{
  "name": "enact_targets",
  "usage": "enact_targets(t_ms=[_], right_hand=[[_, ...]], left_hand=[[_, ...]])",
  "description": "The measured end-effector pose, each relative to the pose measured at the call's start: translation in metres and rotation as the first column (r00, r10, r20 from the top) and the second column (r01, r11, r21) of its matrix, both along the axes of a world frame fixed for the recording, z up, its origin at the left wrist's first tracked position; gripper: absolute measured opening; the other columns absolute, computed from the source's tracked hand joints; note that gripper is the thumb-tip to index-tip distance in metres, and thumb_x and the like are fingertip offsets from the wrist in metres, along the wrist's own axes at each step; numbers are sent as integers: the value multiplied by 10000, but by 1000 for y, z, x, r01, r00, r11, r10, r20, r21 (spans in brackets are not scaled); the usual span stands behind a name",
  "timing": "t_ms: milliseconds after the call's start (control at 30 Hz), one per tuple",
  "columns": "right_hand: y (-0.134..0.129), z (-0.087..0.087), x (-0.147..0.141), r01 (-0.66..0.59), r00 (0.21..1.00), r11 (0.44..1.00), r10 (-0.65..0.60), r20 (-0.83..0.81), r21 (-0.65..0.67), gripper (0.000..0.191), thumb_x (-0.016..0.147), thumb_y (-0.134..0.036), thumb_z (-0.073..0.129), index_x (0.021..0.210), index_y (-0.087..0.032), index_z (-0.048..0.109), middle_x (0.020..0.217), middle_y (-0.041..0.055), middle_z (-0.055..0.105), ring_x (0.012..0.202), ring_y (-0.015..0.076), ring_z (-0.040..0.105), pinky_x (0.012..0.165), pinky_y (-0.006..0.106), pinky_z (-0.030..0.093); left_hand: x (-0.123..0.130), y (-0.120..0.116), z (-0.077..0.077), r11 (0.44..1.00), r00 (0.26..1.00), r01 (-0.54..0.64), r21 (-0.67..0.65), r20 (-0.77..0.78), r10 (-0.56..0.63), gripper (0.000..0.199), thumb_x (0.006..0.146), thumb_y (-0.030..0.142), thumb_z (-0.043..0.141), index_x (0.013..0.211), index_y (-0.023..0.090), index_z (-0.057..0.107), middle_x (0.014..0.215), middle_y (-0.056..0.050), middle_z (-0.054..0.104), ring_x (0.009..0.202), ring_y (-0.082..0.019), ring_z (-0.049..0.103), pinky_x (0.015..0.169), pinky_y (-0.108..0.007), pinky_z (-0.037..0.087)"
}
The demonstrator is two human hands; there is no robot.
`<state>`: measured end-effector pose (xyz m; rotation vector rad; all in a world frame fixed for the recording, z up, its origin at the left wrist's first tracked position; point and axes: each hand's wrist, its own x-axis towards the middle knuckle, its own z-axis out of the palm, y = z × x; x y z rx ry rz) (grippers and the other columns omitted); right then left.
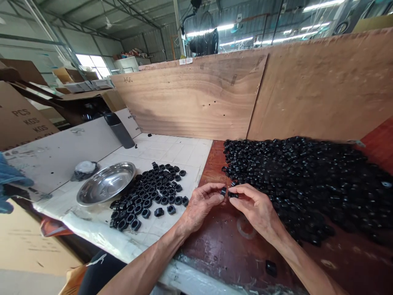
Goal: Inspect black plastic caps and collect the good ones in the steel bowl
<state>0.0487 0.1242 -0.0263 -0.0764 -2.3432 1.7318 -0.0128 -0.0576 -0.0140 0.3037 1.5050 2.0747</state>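
Black ring (223,191) in left hand (201,204), second ring (233,195) in right hand (257,207); fingertip grips

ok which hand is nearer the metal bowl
Left. The left hand is to the bowl's right, with the spread-out black rings between them; the right hand is farther right, beside the large black pile.

tube lights (324,5) glow beyond wooden boards (184,98), a bright window (93,62) at left.
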Motion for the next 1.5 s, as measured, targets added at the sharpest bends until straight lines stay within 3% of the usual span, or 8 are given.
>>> enact_targets(t_ms=[100, 300, 567, 900, 1100, 1300, 1433, 1500], right_hand=[[-1, -2, 0, -35, 996, 999, 39, -86, 42, 245, 906, -317, 624, 1124, -250, 715, 1146, 27, 645, 1043, 150, 629, 889, 238, 528], [-2, 3, 4, 26, 998, 997, -21, -67, 73, 209, 854, -374, 735, 937, -200, 655, 865, 8, 648, 752, 131, 626, 686, 237, 520], [-3, 7, 7, -51, 990, 990, 67, -121, 134, 165, 949, -303, 618, 1086, -247, 690, 1102, 16, 663, 995, 140, 646, 854, 227, 534], [-10, 8, 9, 67, 991, 971, -37, -132, 229, 206, 982, -397, 558, 1041, -212, 629, 782, -28, 652, 620, 83, 597, 607, 185, 474], [-4, 11, 9, -61, 979, 954, 115, -167, 294, 137, 985, -276, 560, 1089, -212, 625, 863, -27, 662, 728, 76, 621, 706, 171, 466], [-4, 3, 8, 51, 961, 880, 85, -262, 472, 369, 1050, -280, 458, 702, -174, 519, 594, -36, 474, 519, 75, 436, 565, 242, 352], [-6, 7, 7, 54, 960, 923, 56, -273, 380, 220, 1019, -291, 527, 1171, -157, 613, 849, -1, 649, 737, 92, 606, 723, 194, 455], [-6, 9, 8, 28, 956, 907, 98, -276, 419, 169, 1013, -281, 529, 1043, -166, 649, 878, 17, 659, 782, 113, 618, 746, 218, 456]], left_hand=[[1, 1, -5, 998, 999, 33, 58, 16, -34, 344, 793, 203, 773, 1085, 74, 647, 883, -95, 689, 781, -144, 637, 799, -289, 499], [3, 2, -11, 999, 999, 36, 33, 15, -37, 345, 787, 207, 810, 1076, 105, 653, 854, -43, 678, 738, -81, 595, 741, -212, 470], [5, 1, -4, 996, 999, 32, 82, -10, -31, 368, 769, 197, 818, 1065, 85, 628, 1030, -121, 712, 913, -166, 669, 877, -296, 511], [13, 4, 2, 998, 997, 35, 60, -69, -31, 310, 784, 198, 792, 1040, 103, 645, 961, -73, 707, 870, -124, 656, 826, -239, 516], [12, 2, 5, 998, 997, 32, 57, -69, -28, 297, 808, 216, 781, 1040, 104, 636, 984, -93, 715, 882, -145, 671, 842, -265, 527], [13, 3, 0, 999, 994, 43, 10, -97, -42, 313, 790, 213, 797, 1056, 120, 660, 913, -53, 697, 796, -95, 630, 754, -202, 501], [14, 4, -3, 998, 998, 22, 52, -64, -19, 320, 784, 225, 807, 1045, 115, 657, 945, -65, 701, 839, -106, 640, 804, -217, 505], [14, 4, -3, 997, 998, 22, 69, -65, -18, 317, 792, 230, 804, 1045, 112, 655, 974, -78, 706, 864, -117, 646, 831, -234, 507]])
